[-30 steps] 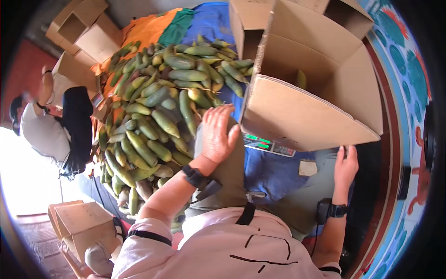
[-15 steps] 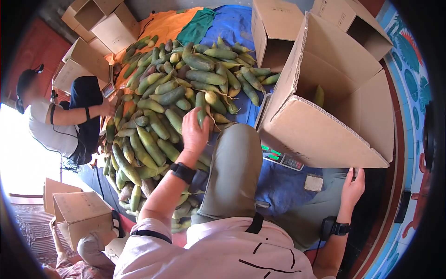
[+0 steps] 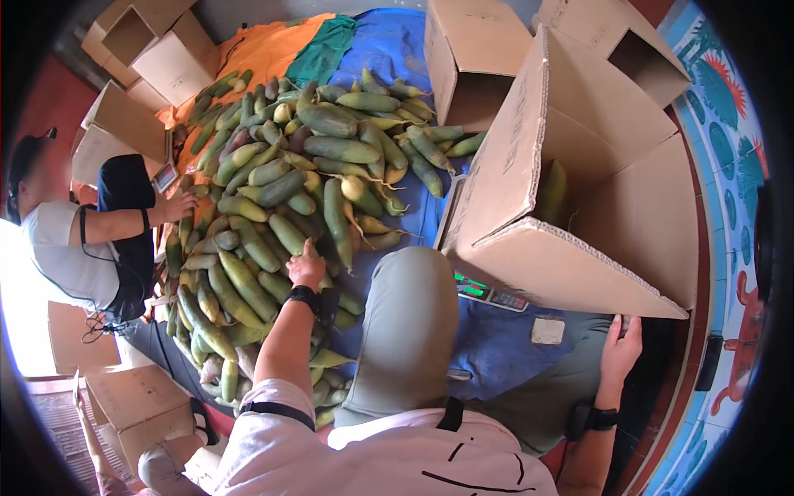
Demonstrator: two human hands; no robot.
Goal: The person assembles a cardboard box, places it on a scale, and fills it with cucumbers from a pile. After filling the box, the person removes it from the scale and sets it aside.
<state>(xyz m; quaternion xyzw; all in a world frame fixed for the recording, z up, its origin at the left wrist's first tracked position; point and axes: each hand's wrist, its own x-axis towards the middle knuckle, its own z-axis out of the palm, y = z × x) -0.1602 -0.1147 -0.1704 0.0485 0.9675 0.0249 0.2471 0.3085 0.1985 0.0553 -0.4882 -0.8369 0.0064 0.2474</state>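
My left hand point(image 3: 306, 268) rests over the heap of green radishes point(image 3: 248, 277), its index finger stretched out against the lower end of one radish point(image 3: 287, 235). Its other fingers are partly curled, and nothing is lifted in it. Beside it lies another long green radish point(image 3: 336, 217). My right hand point(image 3: 620, 351) is near my knee, fingers extended, with the tips at the lower edge of the large open carton point(image 3: 571, 260). Inside that carton a green radish point(image 3: 552, 192) is visible; the rest of its bottom is hidden.
The carton stands on a digital scale point(image 3: 496, 298) with a lit green display. Blue cloth point(image 3: 496, 343) covers the floor, with a small pale block point(image 3: 547, 331) on it. More cartons point(image 3: 484, 41) stand behind. A co-worker point(image 3: 70, 240) reaches into the heap from the left; another person's carton point(image 3: 136, 405) is lower left.
My left hand has left the radish it was on and moved left and down to another. My right hand stays by the carton edge. The whole view has shifted slightly.
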